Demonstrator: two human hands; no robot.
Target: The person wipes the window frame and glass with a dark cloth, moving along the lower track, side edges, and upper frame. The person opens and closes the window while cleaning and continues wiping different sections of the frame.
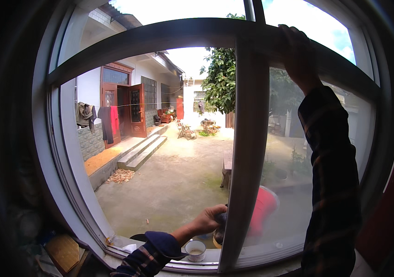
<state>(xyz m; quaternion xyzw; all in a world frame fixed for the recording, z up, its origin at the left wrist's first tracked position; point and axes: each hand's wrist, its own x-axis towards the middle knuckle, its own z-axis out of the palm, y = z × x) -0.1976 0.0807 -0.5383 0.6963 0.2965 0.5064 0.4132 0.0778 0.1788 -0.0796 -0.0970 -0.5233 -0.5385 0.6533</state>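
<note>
My left hand (209, 220) reaches low over the windowsill, fingers closed round a dark object (221, 218). The stile (247, 138) of the sliding window hides part of that object, so I cannot tell what it is. My right hand (295, 52) is raised, its fingers hooked over the window's upper crossbar (328, 67). Below that arm is the hazy glass pane (287, 200). A white enamel mug (195, 254) with pale liquid stands on the sill beneath my left wrist. Right of it a dark rounded thing (219, 237) is partly hidden by the stile.
White paper (129, 248) lies on the sill. A blurred red shape (263, 206) shows behind the glass. Outside, a concrete yard (169, 176) holds steps (145, 152), corncobs (120, 176), folding chairs (185, 131) and hanging clothes (106, 123). A wooden board (63, 252) sits indoors at lower left.
</note>
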